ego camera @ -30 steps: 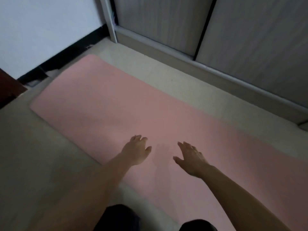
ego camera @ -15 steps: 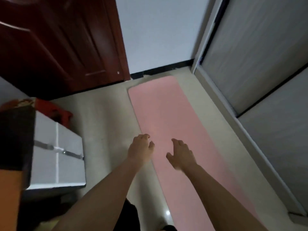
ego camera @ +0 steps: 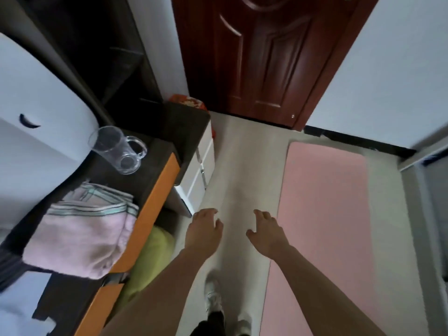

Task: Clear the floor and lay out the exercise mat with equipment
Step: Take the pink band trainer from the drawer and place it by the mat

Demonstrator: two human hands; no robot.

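Note:
A pink exercise mat (ego camera: 324,214) lies flat on the pale floor (ego camera: 242,166) at the right, running from the far wall toward me. My left hand (ego camera: 203,230) hangs over bare floor left of the mat, fingers loosely curled and holding nothing. My right hand (ego camera: 266,232) hovers just left of the mat's edge, fingers spread, empty. On the dark desk (ego camera: 135,190) at the left lie a folded pink towel (ego camera: 82,234) and a clear glass mug (ego camera: 118,149).
A dark red door (ego camera: 261,54) closes the far end. A white drawer unit (ego camera: 198,175) stands beside the desk, with a yellow-green cushion (ego camera: 150,258) under the desk. A sliding wardrobe frame (ego camera: 421,161) borders the mat on the right. My shoes (ego camera: 213,297) stand on the floor.
The view has swung left from the mat to the desk and door. Both hands have left the mat and now hang over bare floor beside it.

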